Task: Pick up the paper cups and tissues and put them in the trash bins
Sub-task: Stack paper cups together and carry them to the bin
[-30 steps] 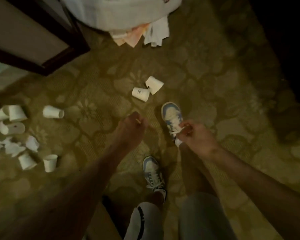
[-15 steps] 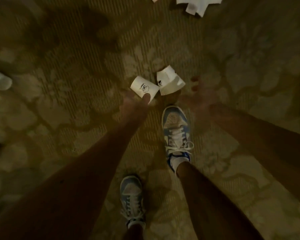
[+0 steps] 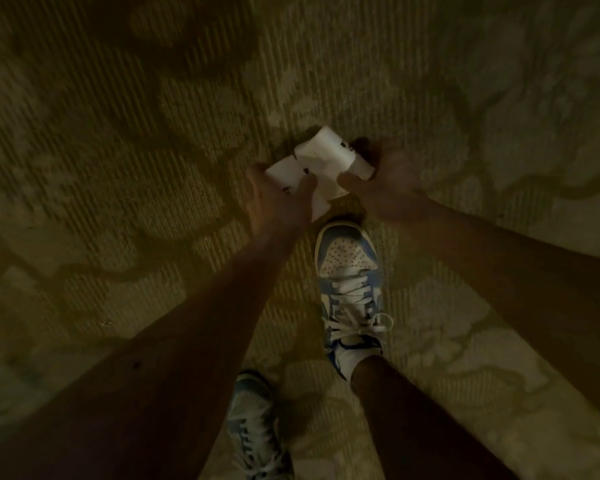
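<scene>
Paper cups [image 3: 312, 157] are in hand but not yet binned, so I judge the task to be at an early step; no trash bin shows in this view. Nearest, the rear shoe [image 3: 257, 427] and then the front shoe [image 3: 347, 271] stand on the patterned carpet [image 3: 118, 168]. Just past the front toe, the left hand [image 3: 278, 202] has its grip clamped on the nearer cup [image 3: 284, 174], thumb on one side and fingers curled round the other. Touching that cup, the farther cup [image 3: 329, 150] (dented, by the look of it) lies on its side. The right hand [image 3: 388, 181] has its grip curled about this cup's right end, though blur hides how firmly. Whether either cup is off the carpet I cannot tell. Beyond them only carpet shows, and no tissues appear. Left to do: lift both cups, carry them to a bin, drop them in, and collect any litter out of view.
</scene>
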